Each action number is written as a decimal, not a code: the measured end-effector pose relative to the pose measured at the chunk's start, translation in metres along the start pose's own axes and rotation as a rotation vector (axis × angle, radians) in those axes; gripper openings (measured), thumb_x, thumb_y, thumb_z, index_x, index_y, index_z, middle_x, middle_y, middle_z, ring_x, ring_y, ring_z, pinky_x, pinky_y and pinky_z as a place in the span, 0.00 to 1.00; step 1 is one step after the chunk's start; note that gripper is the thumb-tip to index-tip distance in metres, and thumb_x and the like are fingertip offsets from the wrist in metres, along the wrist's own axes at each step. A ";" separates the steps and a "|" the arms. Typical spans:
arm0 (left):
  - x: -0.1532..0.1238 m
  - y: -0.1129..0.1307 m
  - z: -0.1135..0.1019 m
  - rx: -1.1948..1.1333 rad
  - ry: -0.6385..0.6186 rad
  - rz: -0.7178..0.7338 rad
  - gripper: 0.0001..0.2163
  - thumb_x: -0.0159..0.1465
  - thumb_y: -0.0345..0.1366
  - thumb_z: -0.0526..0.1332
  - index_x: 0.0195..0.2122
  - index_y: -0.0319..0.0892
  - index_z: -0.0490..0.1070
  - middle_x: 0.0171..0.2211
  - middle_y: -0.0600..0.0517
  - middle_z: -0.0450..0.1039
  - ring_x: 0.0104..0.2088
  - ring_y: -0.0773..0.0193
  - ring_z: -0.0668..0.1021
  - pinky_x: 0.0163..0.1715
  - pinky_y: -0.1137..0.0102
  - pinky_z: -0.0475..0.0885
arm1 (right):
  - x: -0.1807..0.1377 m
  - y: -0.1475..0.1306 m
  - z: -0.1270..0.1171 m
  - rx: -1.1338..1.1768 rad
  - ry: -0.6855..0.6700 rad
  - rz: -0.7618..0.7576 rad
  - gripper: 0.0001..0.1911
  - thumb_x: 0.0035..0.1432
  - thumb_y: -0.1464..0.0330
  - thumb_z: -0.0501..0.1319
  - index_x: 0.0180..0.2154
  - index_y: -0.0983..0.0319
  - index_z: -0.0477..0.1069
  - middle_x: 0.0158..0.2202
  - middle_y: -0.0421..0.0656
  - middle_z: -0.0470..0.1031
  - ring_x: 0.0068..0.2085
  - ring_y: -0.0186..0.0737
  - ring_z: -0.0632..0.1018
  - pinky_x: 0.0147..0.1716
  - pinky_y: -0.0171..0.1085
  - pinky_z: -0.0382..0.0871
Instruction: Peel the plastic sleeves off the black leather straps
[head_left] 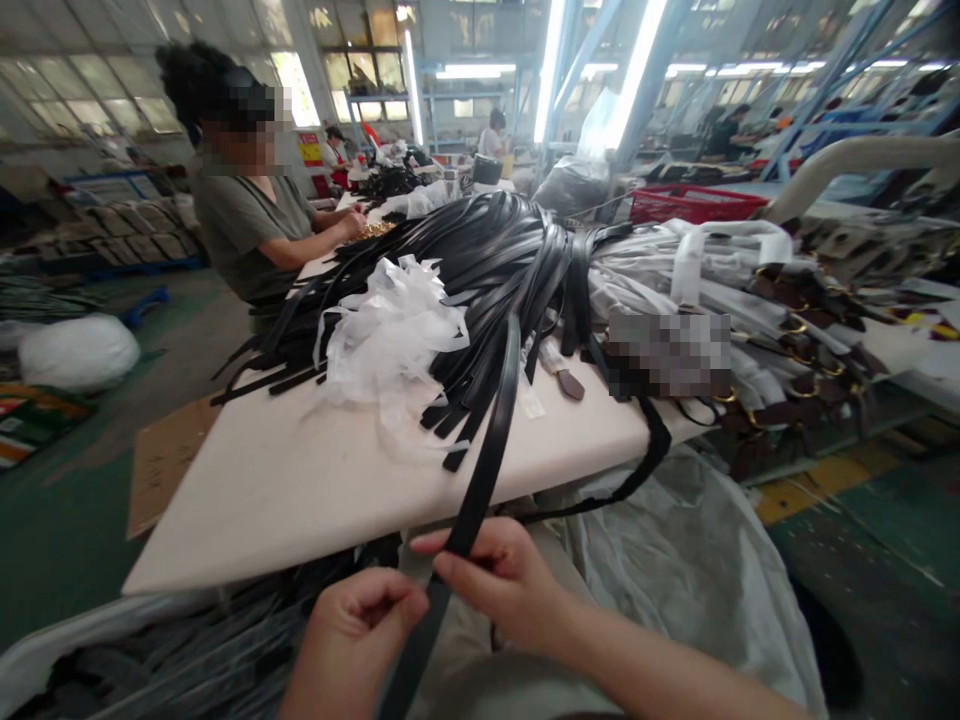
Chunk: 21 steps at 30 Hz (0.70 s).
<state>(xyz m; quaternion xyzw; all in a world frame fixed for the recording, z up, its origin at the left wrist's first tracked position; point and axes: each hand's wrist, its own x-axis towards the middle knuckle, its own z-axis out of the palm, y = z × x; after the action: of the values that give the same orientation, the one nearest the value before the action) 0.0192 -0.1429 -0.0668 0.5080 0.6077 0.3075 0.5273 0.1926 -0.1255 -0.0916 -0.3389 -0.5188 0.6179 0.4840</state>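
Observation:
A long black strap (484,470) runs from the big heap of black straps (487,260) on the white table (300,480) down to my lap. My left hand (356,640) is closed round the strap's lower part, near the bottom of the view. Just above it, my right hand (499,580) pinches the same strap between thumb and fingers. Both hands sit below the table's near edge.
Crumpled clear plastic wrapping (390,330) lies on the heap's left. Straps wrapped in white (720,270) lie at the right. A large plastic bag (690,560) hangs at the table's right. A seated person (247,190) works at the table's far left. A red basket (694,203) stands behind.

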 end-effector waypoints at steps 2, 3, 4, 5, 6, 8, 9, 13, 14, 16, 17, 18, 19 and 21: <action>-0.001 -0.002 -0.003 0.004 -0.018 0.015 0.11 0.51 0.42 0.67 0.20 0.39 0.77 0.20 0.52 0.72 0.24 0.64 0.71 0.25 0.74 0.65 | -0.003 0.001 0.006 0.021 -0.084 0.057 0.21 0.54 0.56 0.65 0.42 0.65 0.79 0.18 0.35 0.61 0.19 0.27 0.57 0.18 0.30 0.49; -0.002 -0.003 -0.006 0.012 -0.019 0.023 0.11 0.51 0.41 0.67 0.19 0.39 0.76 0.20 0.52 0.72 0.24 0.64 0.71 0.25 0.74 0.65 | -0.001 0.000 0.006 0.095 -0.070 0.106 0.22 0.53 0.55 0.65 0.43 0.65 0.79 0.16 0.34 0.58 0.18 0.26 0.56 0.17 0.29 0.47; -0.003 -0.003 -0.008 0.026 -0.019 0.026 0.11 0.51 0.41 0.67 0.19 0.39 0.76 0.19 0.52 0.72 0.24 0.64 0.70 0.25 0.74 0.65 | 0.003 -0.003 0.005 0.189 -0.019 0.155 0.23 0.52 0.54 0.66 0.43 0.65 0.78 0.15 0.32 0.55 0.17 0.25 0.53 0.16 0.29 0.45; -0.004 -0.004 -0.011 0.043 -0.019 0.024 0.11 0.51 0.41 0.67 0.19 0.39 0.76 0.18 0.52 0.71 0.23 0.65 0.70 0.24 0.74 0.64 | 0.009 -0.008 0.003 0.276 0.055 0.190 0.24 0.52 0.54 0.65 0.42 0.66 0.78 0.14 0.31 0.52 0.16 0.25 0.51 0.15 0.28 0.43; -0.006 -0.004 -0.014 0.060 -0.022 0.021 0.11 0.51 0.41 0.67 0.18 0.39 0.75 0.18 0.53 0.70 0.22 0.66 0.69 0.23 0.75 0.63 | 0.015 -0.012 0.001 0.334 0.133 0.198 0.23 0.53 0.54 0.65 0.40 0.66 0.78 0.13 0.30 0.50 0.16 0.24 0.50 0.15 0.28 0.41; -0.008 -0.002 -0.020 0.075 -0.019 0.025 0.12 0.52 0.42 0.66 0.20 0.39 0.76 0.18 0.52 0.71 0.22 0.66 0.69 0.23 0.75 0.63 | 0.026 -0.021 0.002 0.321 0.210 0.158 0.20 0.55 0.54 0.63 0.36 0.66 0.78 0.14 0.30 0.50 0.16 0.24 0.50 0.14 0.28 0.41; -0.008 -0.001 -0.023 0.067 0.000 0.033 0.12 0.52 0.43 0.66 0.20 0.39 0.77 0.19 0.52 0.72 0.22 0.66 0.69 0.23 0.75 0.63 | 0.029 -0.025 0.006 0.260 0.185 0.123 0.19 0.56 0.55 0.63 0.35 0.67 0.78 0.15 0.31 0.52 0.16 0.24 0.52 0.14 0.28 0.42; -0.010 0.004 -0.039 -0.056 0.118 0.099 0.10 0.50 0.42 0.69 0.24 0.40 0.79 0.21 0.52 0.74 0.25 0.63 0.73 0.26 0.73 0.68 | 0.030 -0.036 0.036 0.000 -0.156 -0.015 0.15 0.58 0.60 0.61 0.37 0.66 0.79 0.19 0.36 0.62 0.21 0.27 0.61 0.19 0.29 0.53; -0.011 0.005 -0.045 -0.074 0.139 0.115 0.09 0.50 0.42 0.70 0.24 0.40 0.79 0.21 0.52 0.75 0.25 0.63 0.73 0.27 0.73 0.69 | 0.031 -0.040 0.044 -0.043 -0.220 -0.030 0.15 0.57 0.61 0.62 0.39 0.65 0.79 0.20 0.37 0.64 0.22 0.28 0.63 0.20 0.29 0.55; -0.015 0.005 -0.057 -0.076 0.181 0.135 0.09 0.49 0.41 0.71 0.24 0.41 0.79 0.21 0.52 0.75 0.25 0.62 0.75 0.27 0.73 0.70 | 0.040 -0.051 0.056 -0.080 -0.219 -0.045 0.15 0.55 0.61 0.64 0.40 0.65 0.78 0.22 0.37 0.66 0.24 0.29 0.64 0.21 0.29 0.57; -0.018 0.005 -0.064 -0.062 0.206 0.135 0.09 0.49 0.41 0.71 0.24 0.41 0.79 0.21 0.52 0.76 0.25 0.61 0.75 0.28 0.73 0.71 | 0.047 -0.058 0.061 -0.067 -0.158 -0.058 0.16 0.55 0.60 0.64 0.39 0.65 0.78 0.21 0.36 0.65 0.23 0.29 0.64 0.21 0.29 0.56; -0.021 0.005 -0.071 -0.043 0.234 0.135 0.09 0.49 0.41 0.71 0.23 0.41 0.79 0.21 0.51 0.77 0.26 0.61 0.76 0.28 0.73 0.71 | 0.056 -0.065 0.065 -0.040 -0.085 -0.079 0.15 0.56 0.59 0.63 0.37 0.65 0.77 0.20 0.36 0.63 0.22 0.28 0.63 0.20 0.29 0.55; -0.024 0.005 -0.077 -0.027 0.268 0.134 0.09 0.49 0.41 0.70 0.23 0.41 0.79 0.22 0.50 0.78 0.27 0.60 0.77 0.28 0.73 0.72 | 0.064 -0.070 0.070 -0.007 -0.024 -0.109 0.15 0.58 0.59 0.61 0.34 0.66 0.77 0.18 0.34 0.60 0.21 0.27 0.61 0.19 0.28 0.53; -0.031 0.006 -0.090 -0.030 0.345 0.141 0.08 0.49 0.41 0.71 0.23 0.41 0.80 0.24 0.49 0.80 0.28 0.59 0.79 0.30 0.73 0.73 | 0.077 -0.075 0.083 0.011 0.007 -0.172 0.16 0.62 0.61 0.57 0.31 0.66 0.75 0.16 0.33 0.55 0.19 0.27 0.59 0.18 0.28 0.52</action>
<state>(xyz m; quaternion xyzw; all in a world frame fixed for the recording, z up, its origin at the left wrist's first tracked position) -0.0667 -0.1556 -0.0287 0.4813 0.6472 0.4353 0.4000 0.1111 -0.0790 0.0071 -0.2927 -0.5407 0.5758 0.5390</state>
